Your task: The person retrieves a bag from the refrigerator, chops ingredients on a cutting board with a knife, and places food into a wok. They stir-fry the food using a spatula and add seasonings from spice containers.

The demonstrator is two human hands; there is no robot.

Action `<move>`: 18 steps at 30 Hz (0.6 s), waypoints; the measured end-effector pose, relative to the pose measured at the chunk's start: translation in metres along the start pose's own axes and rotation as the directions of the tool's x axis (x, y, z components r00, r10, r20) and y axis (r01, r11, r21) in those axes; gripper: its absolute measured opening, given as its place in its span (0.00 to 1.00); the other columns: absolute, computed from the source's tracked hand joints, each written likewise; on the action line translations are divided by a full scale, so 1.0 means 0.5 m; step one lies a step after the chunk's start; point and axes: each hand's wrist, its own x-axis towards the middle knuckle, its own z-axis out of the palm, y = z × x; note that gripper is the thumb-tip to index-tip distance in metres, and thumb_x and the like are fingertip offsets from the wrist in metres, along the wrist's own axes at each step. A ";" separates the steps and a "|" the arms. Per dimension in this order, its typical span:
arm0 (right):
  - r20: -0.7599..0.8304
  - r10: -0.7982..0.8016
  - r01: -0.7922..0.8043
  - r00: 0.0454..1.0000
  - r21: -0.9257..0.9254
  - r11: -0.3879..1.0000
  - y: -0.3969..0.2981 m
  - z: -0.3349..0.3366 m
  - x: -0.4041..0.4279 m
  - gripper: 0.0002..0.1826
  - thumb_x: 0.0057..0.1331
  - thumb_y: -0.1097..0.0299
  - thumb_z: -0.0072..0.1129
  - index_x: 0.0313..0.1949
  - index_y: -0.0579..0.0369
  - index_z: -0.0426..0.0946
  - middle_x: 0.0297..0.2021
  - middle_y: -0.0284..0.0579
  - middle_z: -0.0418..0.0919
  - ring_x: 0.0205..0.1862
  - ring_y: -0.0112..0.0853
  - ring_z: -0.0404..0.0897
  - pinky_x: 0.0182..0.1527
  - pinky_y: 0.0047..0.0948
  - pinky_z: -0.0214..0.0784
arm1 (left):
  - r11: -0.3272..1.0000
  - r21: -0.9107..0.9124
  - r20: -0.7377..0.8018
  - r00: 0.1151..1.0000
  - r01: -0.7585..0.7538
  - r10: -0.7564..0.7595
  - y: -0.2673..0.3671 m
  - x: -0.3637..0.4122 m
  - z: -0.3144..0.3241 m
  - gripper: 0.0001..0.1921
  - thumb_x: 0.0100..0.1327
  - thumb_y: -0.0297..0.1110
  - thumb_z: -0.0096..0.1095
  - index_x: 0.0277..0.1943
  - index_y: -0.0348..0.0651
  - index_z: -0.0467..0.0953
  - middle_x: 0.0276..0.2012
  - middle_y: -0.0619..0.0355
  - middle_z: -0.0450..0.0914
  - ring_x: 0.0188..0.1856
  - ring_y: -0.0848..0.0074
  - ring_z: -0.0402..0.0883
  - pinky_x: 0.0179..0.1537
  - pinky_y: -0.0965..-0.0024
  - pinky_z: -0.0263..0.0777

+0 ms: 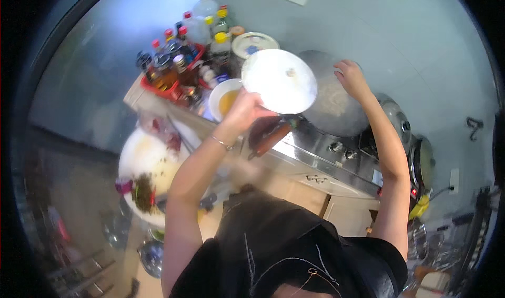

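Note:
My left hand (pixel 246 110) grips the near edge of a white plate (pixel 272 89), tilted beside a large wok (pixel 315 112). A small brownish bit (pixel 290 72) lies on the plate's surface. Pale food (pixel 335 101) sits in the wok, blurred by steam. Over the wok's far right side is my right hand (pixel 349 75), its fingers slightly curled and apart, with nothing visible in them. A brown handle (pixel 272 140) points towards me below the plate. Left of the plate stands a white bowl (pixel 216 101) of yellow liquid (pixel 229 101), partly covered by my left hand.
Several bottles (pixel 185 69) crowd the left counter, some in a red basket (pixel 165 92). A lidded tub (pixel 254 45) stands behind the plate. Stove knobs (pixel 343 150) face me. Right of the stove are a glass lid (pixel 398 114) and a cooker (pixel 424 164). A round white board (pixel 130 156) holds chopped ingredients.

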 end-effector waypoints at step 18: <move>0.019 0.020 -0.021 1.000 0.045 0.999 0.133 0.069 -0.062 0.12 0.60 0.70 0.47 0.43 0.60 0.71 0.31 0.47 0.77 0.31 0.39 0.77 0.35 0.29 0.68 | 0.994 -0.056 -0.395 0.916 -0.094 0.065 0.025 -0.423 -0.185 0.34 0.47 0.23 0.43 0.61 0.37 0.48 0.55 0.44 0.61 0.49 0.55 0.71 0.38 0.57 0.77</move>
